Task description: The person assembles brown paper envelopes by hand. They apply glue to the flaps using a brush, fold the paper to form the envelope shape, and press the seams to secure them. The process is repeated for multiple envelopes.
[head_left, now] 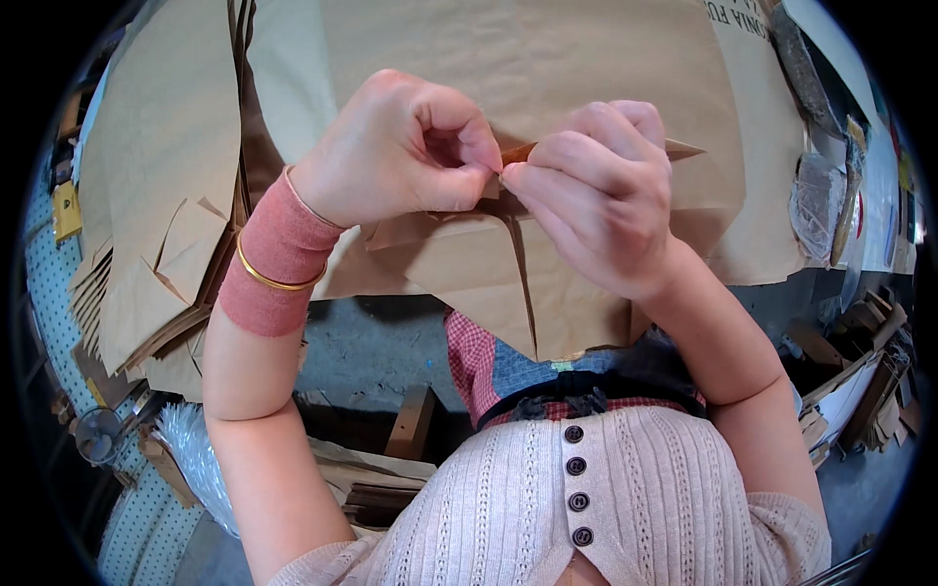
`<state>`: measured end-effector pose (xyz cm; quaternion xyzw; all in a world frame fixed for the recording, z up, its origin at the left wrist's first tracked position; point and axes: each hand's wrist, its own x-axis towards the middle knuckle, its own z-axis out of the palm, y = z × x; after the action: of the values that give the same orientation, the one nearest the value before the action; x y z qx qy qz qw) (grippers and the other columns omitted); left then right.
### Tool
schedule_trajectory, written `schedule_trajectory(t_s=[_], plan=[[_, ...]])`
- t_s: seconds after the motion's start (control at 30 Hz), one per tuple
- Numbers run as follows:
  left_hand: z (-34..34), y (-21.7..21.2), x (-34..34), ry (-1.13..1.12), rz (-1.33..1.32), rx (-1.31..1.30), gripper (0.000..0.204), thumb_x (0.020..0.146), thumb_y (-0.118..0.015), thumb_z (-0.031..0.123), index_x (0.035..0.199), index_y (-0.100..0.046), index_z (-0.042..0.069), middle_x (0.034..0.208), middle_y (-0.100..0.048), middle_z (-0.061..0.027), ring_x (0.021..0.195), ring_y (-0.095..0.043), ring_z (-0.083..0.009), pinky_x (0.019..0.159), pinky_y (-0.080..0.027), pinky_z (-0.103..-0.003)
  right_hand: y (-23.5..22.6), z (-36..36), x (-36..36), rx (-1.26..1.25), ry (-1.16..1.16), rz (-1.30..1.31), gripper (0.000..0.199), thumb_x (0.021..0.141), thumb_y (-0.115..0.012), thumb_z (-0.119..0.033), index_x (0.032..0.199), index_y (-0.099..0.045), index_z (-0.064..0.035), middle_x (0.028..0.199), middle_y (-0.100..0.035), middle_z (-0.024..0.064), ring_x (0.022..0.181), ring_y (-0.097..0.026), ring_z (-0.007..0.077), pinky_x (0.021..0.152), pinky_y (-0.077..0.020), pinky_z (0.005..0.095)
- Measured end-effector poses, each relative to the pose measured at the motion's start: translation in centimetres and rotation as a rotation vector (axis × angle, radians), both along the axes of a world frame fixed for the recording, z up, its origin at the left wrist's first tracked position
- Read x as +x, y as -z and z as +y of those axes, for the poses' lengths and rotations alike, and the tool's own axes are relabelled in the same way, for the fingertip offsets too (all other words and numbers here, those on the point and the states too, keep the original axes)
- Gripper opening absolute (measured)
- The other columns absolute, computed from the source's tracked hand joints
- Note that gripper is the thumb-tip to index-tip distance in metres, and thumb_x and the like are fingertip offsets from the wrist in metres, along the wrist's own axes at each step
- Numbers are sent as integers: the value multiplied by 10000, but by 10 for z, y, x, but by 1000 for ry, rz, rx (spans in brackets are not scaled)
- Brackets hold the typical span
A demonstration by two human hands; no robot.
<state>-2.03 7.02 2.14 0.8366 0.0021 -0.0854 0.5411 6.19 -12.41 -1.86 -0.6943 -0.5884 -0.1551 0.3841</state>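
My left hand (403, 146) wears a pink wristband and a gold bangle at the wrist, and its thumb and forefinger are pinched together. Opposite it, my right hand (608, 195) pinches too, with its other fingers curled. The fingertips of both meet just above a brown paper bag (576, 264), whose folded end hangs over the table edge toward me. Whatever sits between the fingertips is too small and hidden to make out. A brown pointed fold of paper (684, 149) sticks out behind my right hand.
Large brown paper sheets or bags (528, 59) cover the table ahead. At left stands a thick stack of folded paper bags (186, 107). Clear plastic wrapping (819, 200) lies at the right edge. White plastic strands (195, 454) and a wooden block (410, 422) are lower left.
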Motion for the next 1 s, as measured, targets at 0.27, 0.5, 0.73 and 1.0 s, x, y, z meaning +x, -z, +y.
schedule_trajectory(t_s=[0.27,0.5,0.73,1.0], plan=[[8,-1,-2,-36,125,-207,70,789,-643,-56,842,-687,-43,747,-666,-31,653,-602,-62,596,-519,-212,-17,-11,-9,85,95,-84,248,644,-791,-56,881,-719,-80,823,-630,21,717,-595,184,684,-437,324],[8,1,-8,-29,48,-164,120,807,-630,-83,913,-681,-60,816,-676,-52,702,-626,-80,622,-538,-223,-14,-9,-28,-16,162,291,265,717,-796,16,950,-679,-30,836,-658,82,620,-618,196,549,-495,299],[10,-2,-8,-40,35,-110,179,775,-607,-98,926,-688,-46,859,-696,-50,798,-660,-94,735,-568,-240,-22,-9,-33,-195,108,733,213,797,-725,-53,996,-651,-35,814,-652,102,656,-654,243,580,-516,328],[-2,-3,-13,-89,-116,1,117,779,-658,-19,879,-717,-19,729,-699,-63,651,-633,-74,608,-538,-219,-15,12,-43,-84,199,1006,75,796,-714,-31,809,-645,-3,727,-620,98,581,-596,187,541,-482,303]])
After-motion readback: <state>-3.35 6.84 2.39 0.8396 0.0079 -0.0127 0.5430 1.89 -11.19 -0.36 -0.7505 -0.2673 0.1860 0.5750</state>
